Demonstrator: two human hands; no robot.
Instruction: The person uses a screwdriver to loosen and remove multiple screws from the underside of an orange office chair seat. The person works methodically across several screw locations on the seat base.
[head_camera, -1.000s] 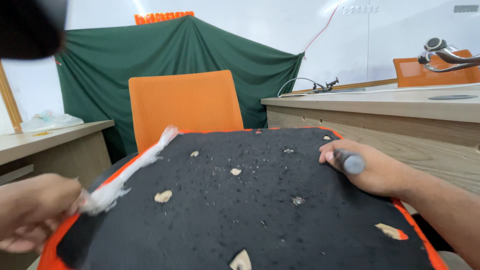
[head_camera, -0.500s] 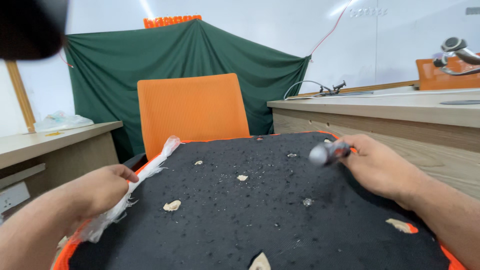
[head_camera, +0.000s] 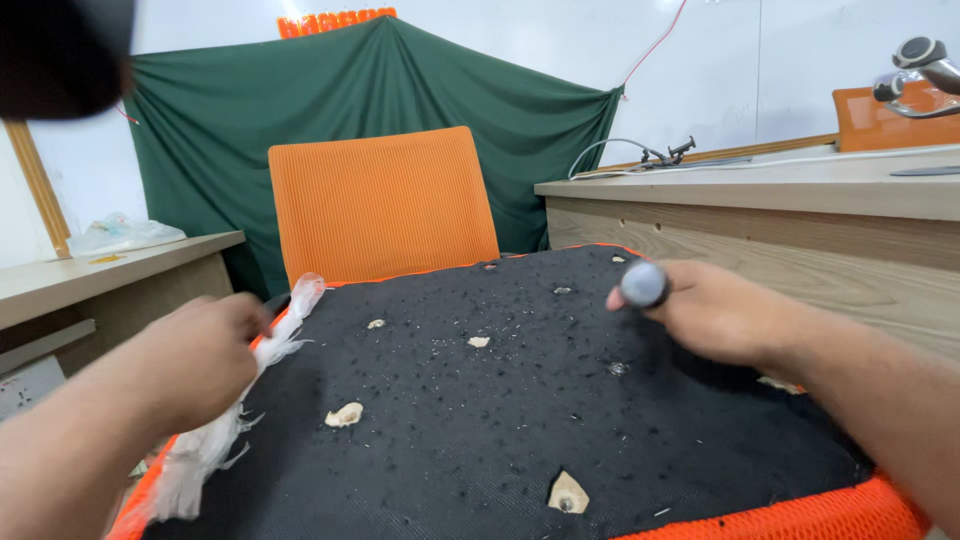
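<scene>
A black fabric-covered panel with an orange mesh edge lies tilted in front of me, torn in several spots where pale wood shows. My left hand grips a frayed white plastic strip that runs along the panel's left edge up to its far corner. My right hand holds a tool with a rounded grey handle end over the panel's right side, near a small metal fastener.
An orange chair back stands behind the panel before a dark green cloth. A wooden desk with cables is at the right, another desk with a plastic bag at the left.
My left hand has moved up along the white strip toward the panel's left edge. My right hand has lifted and turned the tool so its grey end faces me. The view has shifted.
</scene>
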